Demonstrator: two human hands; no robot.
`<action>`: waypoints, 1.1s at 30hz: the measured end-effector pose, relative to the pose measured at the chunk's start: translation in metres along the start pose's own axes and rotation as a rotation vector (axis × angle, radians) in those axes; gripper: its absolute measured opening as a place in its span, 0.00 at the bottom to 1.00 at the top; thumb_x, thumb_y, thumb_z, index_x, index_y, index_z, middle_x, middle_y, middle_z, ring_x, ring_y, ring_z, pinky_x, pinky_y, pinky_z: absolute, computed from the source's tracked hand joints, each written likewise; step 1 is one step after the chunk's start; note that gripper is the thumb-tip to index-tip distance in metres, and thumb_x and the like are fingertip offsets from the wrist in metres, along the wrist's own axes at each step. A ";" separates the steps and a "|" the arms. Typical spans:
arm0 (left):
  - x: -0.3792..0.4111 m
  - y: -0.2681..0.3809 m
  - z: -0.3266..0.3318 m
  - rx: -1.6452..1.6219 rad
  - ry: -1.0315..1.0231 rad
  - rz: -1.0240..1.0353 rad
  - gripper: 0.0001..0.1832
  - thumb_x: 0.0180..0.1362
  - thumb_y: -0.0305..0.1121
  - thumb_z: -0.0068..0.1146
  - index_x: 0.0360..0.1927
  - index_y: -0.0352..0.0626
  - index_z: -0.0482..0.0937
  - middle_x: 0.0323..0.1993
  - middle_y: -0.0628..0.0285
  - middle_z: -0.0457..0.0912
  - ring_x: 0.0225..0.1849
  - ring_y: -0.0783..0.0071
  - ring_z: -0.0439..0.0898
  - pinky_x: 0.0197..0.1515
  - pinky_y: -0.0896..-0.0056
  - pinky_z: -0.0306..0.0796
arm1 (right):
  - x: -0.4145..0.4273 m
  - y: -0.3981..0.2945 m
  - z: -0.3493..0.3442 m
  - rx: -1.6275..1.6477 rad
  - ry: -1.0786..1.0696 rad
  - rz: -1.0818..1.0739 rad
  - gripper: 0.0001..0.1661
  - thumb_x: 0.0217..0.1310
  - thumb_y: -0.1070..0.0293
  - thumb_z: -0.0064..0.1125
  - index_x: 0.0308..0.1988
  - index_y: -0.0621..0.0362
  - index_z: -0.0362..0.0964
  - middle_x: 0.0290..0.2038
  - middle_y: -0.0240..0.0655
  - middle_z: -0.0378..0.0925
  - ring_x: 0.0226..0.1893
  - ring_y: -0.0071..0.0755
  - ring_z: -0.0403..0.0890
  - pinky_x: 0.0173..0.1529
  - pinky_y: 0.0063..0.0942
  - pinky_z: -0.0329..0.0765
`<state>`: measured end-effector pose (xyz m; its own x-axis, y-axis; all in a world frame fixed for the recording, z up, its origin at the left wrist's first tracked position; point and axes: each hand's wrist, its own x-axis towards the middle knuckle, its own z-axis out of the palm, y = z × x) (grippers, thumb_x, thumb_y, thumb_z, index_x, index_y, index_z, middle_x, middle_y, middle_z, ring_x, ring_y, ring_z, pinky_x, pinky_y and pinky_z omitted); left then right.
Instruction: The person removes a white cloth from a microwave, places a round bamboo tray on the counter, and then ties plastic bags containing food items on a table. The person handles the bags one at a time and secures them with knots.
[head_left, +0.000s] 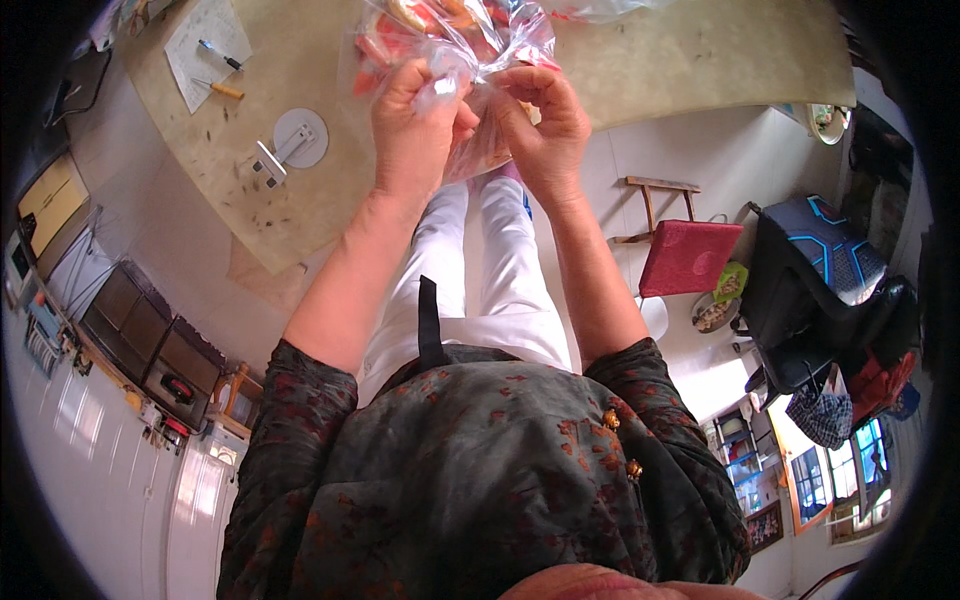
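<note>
A clear plastic bag (502, 45) with several red and yellow-orange items inside lies at the table's edge, its neck gathered between my hands. My left hand (416, 124) pinches a bunched piece of the plastic on the left side of the neck. On the other side, my right hand (546, 124) has thumb and fingers closed on the gathered film. Part of the bag hangs below the hands, over the front edge of the table (645, 60). What the items inside are, I cannot tell through the glare and folds.
To the left on the table lie a written sheet of paper (196, 45), a pen (221, 55), a wooden-handled pointed tool (219, 88) and a white stand (300, 141). Right of my legs are a red-cushioned stool (690, 259), a bowl (712, 313) and a black chair (787, 300).
</note>
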<state>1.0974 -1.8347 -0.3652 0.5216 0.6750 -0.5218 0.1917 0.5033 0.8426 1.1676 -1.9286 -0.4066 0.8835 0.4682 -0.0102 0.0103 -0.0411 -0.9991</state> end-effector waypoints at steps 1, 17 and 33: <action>-0.002 -0.003 -0.002 0.029 -0.026 0.105 0.01 0.55 0.24 0.55 0.29 0.41 0.75 0.25 0.67 0.77 0.22 0.82 0.75 0.24 0.81 0.70 | 0.001 0.001 0.000 0.024 -0.010 0.012 0.07 0.44 0.83 0.60 0.28 0.61 0.74 0.29 0.33 0.76 0.30 0.26 0.77 0.35 0.22 0.75; -0.027 0.005 -0.027 1.073 -0.221 1.298 0.07 0.38 0.24 0.57 0.26 0.42 0.76 0.32 0.64 0.77 0.35 0.65 0.77 0.33 0.71 0.73 | -0.004 -0.033 -0.016 0.766 -0.344 0.854 0.09 0.56 0.77 0.55 0.40 0.66 0.73 0.32 0.35 0.78 0.32 0.24 0.78 0.37 0.20 0.75; -0.034 -0.003 -0.012 -0.194 -0.126 -0.189 0.08 0.56 0.29 0.56 0.36 0.34 0.77 0.29 0.69 0.77 0.29 0.86 0.73 0.32 0.84 0.68 | -0.029 -0.020 0.009 0.807 -0.074 0.684 0.07 0.56 0.80 0.54 0.36 0.60 0.66 0.31 0.32 0.75 0.27 0.21 0.76 0.30 0.20 0.74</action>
<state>1.0688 -1.8531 -0.3514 0.5936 0.4932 -0.6359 0.1393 0.7153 0.6848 1.1372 -1.9336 -0.3868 0.5526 0.6209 -0.5560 -0.8164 0.2691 -0.5110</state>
